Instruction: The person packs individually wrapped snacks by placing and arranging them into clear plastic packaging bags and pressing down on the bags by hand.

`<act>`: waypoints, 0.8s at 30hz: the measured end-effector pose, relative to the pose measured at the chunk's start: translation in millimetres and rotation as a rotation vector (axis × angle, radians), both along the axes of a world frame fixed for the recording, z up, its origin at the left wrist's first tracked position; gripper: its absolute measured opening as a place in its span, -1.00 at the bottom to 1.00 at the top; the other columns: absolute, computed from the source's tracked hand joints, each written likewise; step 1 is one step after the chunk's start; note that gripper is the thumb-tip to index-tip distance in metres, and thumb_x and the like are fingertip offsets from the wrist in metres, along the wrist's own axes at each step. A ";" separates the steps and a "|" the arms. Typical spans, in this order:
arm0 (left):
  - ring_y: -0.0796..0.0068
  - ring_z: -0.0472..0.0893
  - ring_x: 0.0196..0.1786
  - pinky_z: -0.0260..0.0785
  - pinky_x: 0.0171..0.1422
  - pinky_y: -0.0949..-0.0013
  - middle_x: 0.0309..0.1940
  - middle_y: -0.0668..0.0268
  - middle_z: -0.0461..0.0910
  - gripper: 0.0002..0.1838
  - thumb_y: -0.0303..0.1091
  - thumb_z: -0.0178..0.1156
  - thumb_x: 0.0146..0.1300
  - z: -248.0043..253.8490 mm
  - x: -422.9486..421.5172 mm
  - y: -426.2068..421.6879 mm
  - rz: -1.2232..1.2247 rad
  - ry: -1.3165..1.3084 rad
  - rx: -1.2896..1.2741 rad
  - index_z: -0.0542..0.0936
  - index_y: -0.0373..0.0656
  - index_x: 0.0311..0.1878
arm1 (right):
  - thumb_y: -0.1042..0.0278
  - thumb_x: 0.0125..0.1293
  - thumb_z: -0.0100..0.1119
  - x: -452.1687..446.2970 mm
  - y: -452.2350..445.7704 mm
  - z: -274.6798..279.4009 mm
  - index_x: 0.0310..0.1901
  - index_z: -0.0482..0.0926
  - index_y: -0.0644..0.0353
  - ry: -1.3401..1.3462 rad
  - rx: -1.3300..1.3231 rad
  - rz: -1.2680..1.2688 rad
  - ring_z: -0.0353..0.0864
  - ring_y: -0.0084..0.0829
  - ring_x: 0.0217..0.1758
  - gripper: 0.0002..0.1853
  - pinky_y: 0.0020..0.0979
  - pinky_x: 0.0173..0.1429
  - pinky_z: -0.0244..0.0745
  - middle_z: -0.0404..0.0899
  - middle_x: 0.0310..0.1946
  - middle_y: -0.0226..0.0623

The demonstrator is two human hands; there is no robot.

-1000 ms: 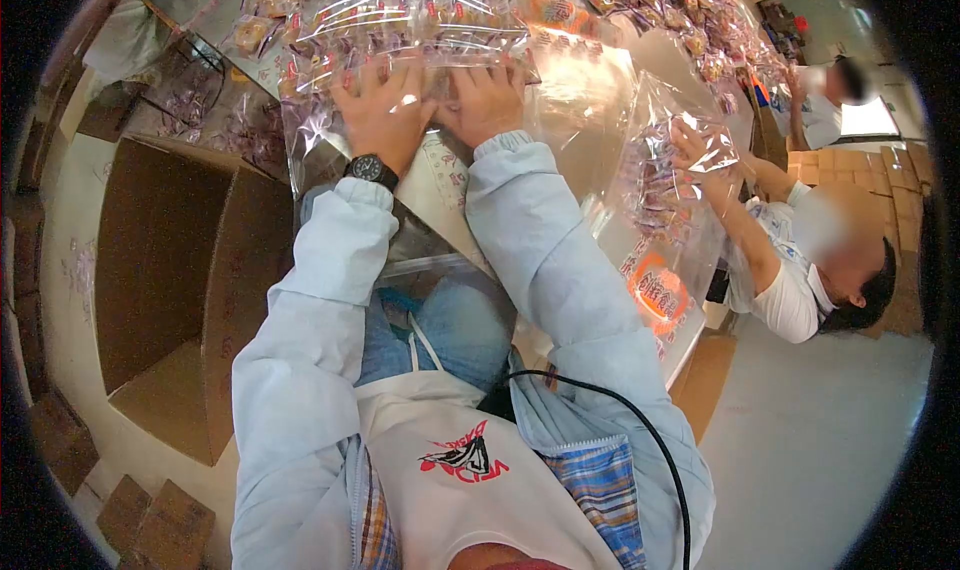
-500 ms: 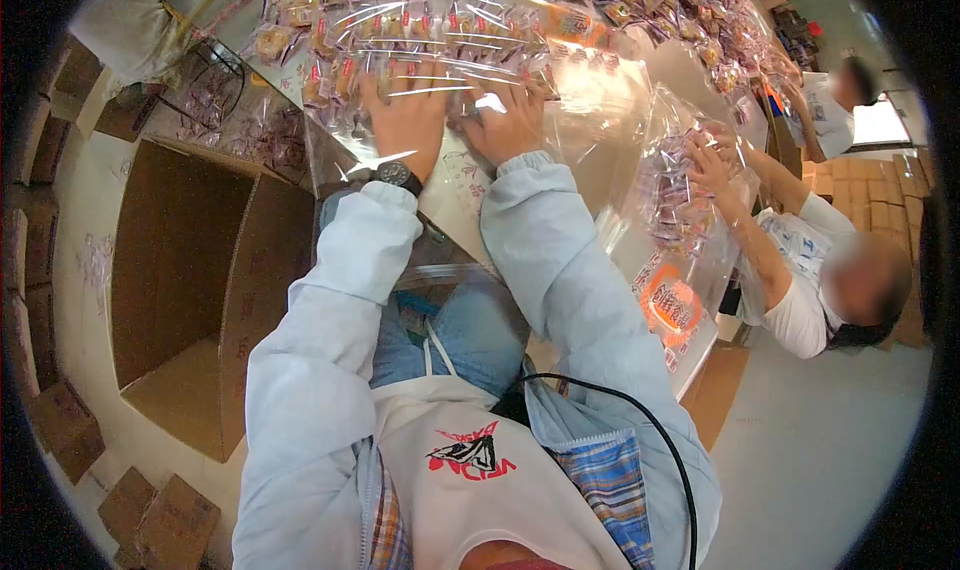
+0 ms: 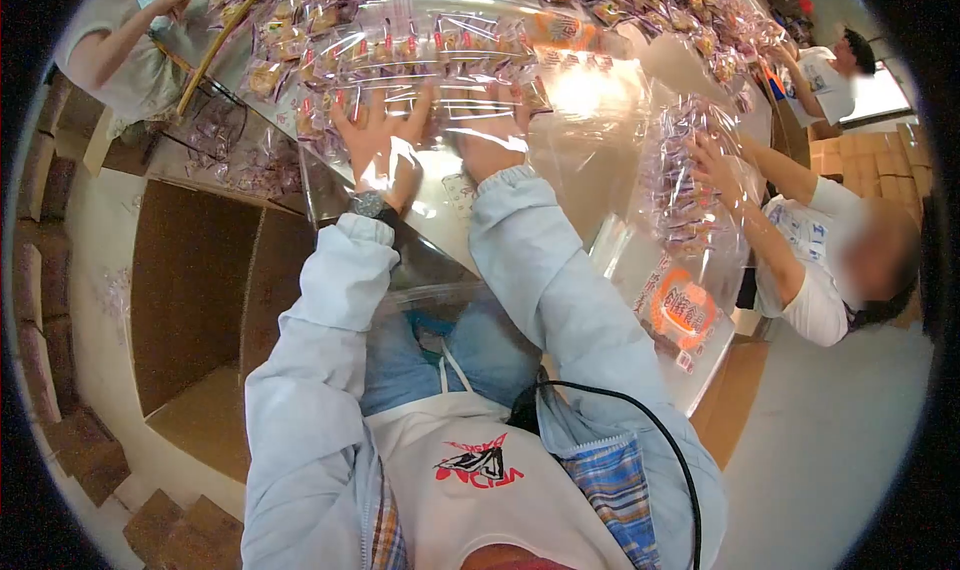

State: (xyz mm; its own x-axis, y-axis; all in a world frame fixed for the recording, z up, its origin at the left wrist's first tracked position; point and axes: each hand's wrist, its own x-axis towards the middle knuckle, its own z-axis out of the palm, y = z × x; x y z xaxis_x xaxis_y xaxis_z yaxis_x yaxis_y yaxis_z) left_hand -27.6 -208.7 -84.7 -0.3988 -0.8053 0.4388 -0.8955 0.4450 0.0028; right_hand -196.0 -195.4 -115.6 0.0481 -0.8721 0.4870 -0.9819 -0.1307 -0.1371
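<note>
A large clear plastic bag [image 3: 450, 180] lies on the table, with rows of small wrapped snack packets [image 3: 420, 50] in its far part. My left hand [image 3: 385, 148] presses against the near row, its fingers spread and stretched forward. Beside it, my right hand [image 3: 492, 138] rests on the same row with fingers extended. Bright reflections of film cross both hands, so they appear to be under the bag's upper layer. Glare partly hides the right fingertips.
Loose packets [image 3: 640, 0] are heaped at the back. On the right a co-worker's hands [image 3: 715, 170] touch another filled bag [image 3: 675, 195]. Printed flat bags [image 3: 680, 310] lie near the table's right edge. An open cardboard box [image 3: 190, 290] stands at left. Another person's arm [image 3: 130, 40] shows at upper left.
My left hand has shifted slightly left and its fingers have spread wider. The packet rows sit a little closer together. A person's arm has come into view at upper left.
</note>
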 end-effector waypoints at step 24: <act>0.25 0.39 0.54 0.11 0.60 -0.05 0.42 0.35 0.54 -0.40 -0.06 0.30 0.31 -32.6 -4.9 -34.8 -0.083 0.064 -0.156 0.53 0.01 0.40 | 0.19 0.23 0.30 8.6 -2.1 -4.5 0.19 0.69 -0.11 0.001 -0.146 -0.089 0.39 -0.02 0.48 -0.55 0.12 0.66 0.02 0.53 0.35 -0.17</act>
State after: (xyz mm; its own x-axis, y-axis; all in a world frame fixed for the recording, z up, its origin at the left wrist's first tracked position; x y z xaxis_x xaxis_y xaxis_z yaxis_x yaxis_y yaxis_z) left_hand -32.5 -243.6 -117.3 -0.4279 -0.6909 0.5828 -0.8561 0.5166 -0.0160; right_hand -187.4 -197.4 -120.1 -0.0251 -0.7929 0.6088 -0.9907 -0.0619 -0.1215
